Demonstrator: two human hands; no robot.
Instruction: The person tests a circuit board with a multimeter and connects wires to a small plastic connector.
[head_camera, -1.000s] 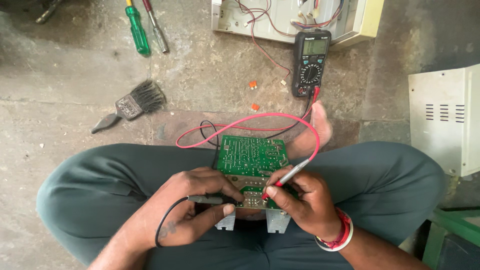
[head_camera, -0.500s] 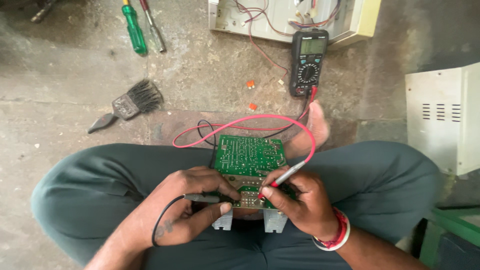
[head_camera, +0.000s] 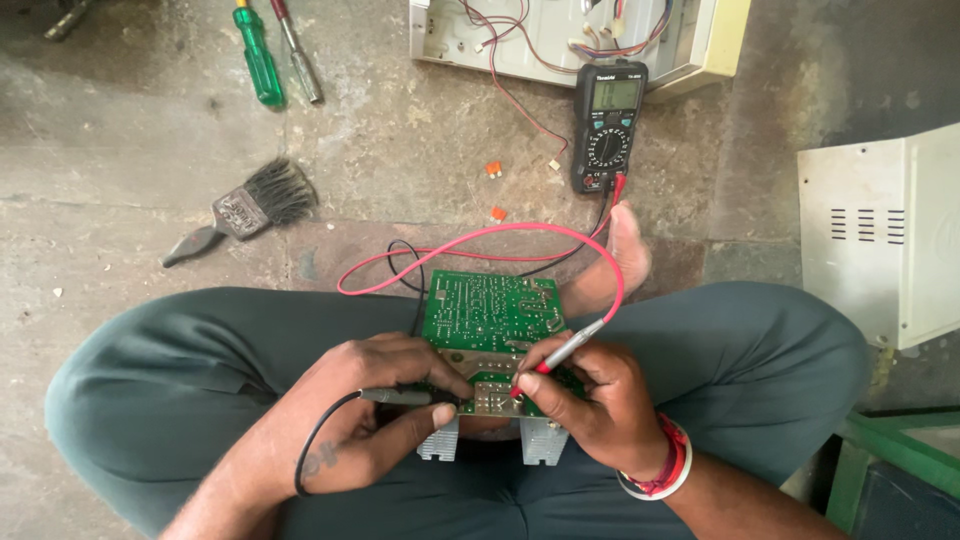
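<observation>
1. Circuit board (head_camera: 488, 312): green, resting on your lap; keep it level.
2. Left hand (head_camera: 375, 420): clamped on the black probe (head_camera: 400, 397); hold its tip steady.
3. Right hand (head_camera: 600, 405): pinching the red probe (head_camera: 562, 352); touch one solder point only.
4. Multimeter (head_camera: 610, 125): on the floor ahead; glance, don't lean.

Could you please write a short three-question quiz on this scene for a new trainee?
1. True or false: the right hand holds the red probe against the green circuit board.
2. Which hand holds the black probe? A. the left hand B. the right hand C. neither
3. Fill in: the paintbrush lies on the ____ floor, apart from both hands.

Key: 1 true; 2 A; 3 concrete. Both leads run to the multimeter beyond the person's foot.
</observation>
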